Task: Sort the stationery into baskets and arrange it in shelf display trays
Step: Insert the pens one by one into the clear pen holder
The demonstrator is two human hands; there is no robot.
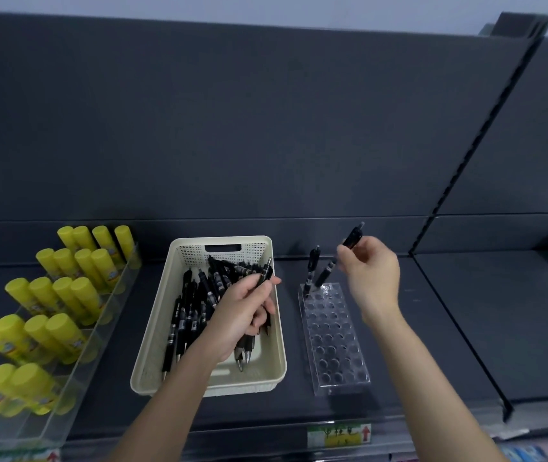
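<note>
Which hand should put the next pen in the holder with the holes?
Probably the right hand: it pinches one pen over the holder. The left hand grips a bundle of pens over the basket.

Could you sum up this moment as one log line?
left hand: grips pen bunch over basket | right hand: holds single pen above clear holder | holder: two standing pens
</note>
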